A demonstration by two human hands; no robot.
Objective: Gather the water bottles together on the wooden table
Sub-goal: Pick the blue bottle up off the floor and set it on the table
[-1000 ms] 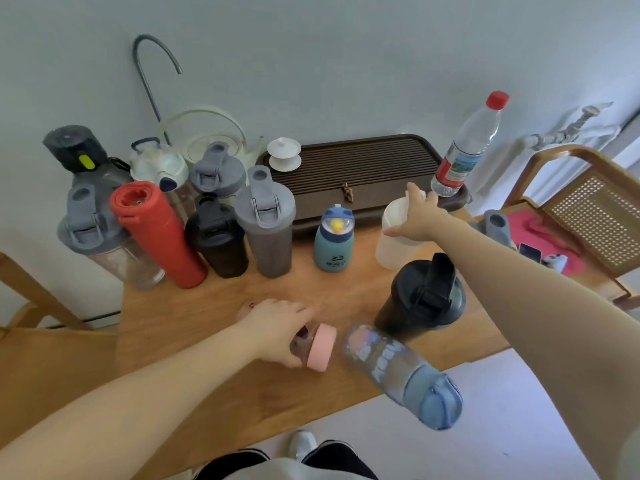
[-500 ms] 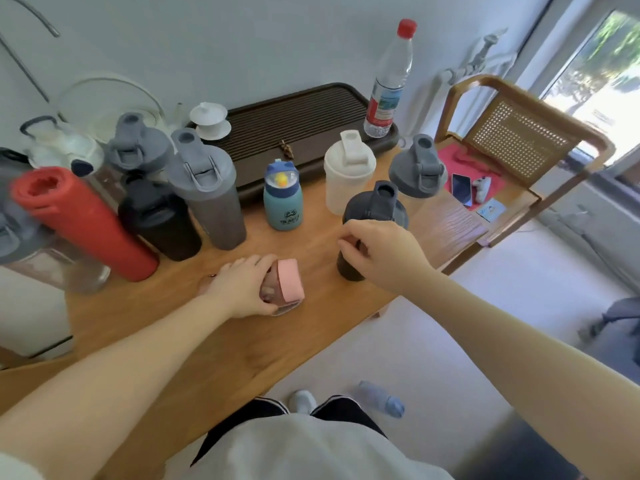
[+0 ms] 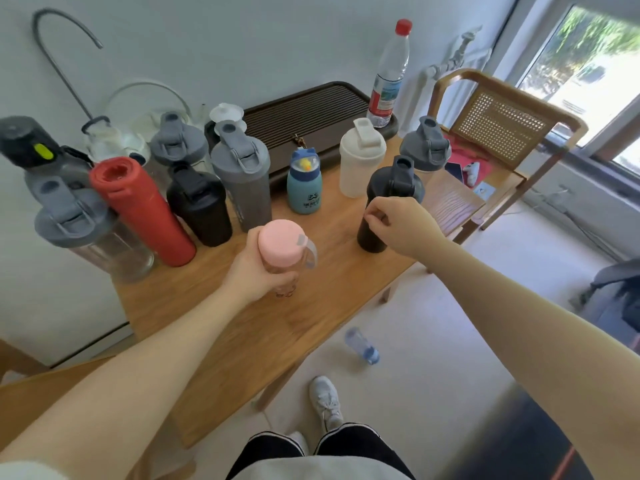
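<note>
A: While the left hand (image 3: 256,268) is wrapped round the pink-capped bottle (image 3: 281,252), upright and just off the table (image 3: 242,327), which way does the group lie?

B: Up and to the left of it. The red bottle (image 3: 142,211), the black shaker (image 3: 201,206) and the grey shaker (image 3: 242,181) stand close together near the wall; the pink one is nearest the grey, so a short push forward would join them.

A: And the right hand (image 3: 401,225)?

B: Curled against the side of the black bottle (image 3: 384,206). I judge it a loose grip, though the far fingers are hidden. That bottle stands upright near the table's right front edge, apart from the cluster.

A: Room to move?

B: Bare wood between the two hands and in front of the blue bottle (image 3: 304,187). The white shaker (image 3: 360,157) stands just behind the black bottle, so slide it left, not back. A clear bottle (image 3: 362,345) lies on its side on the floor, beyond either hand without stooping.
</note>
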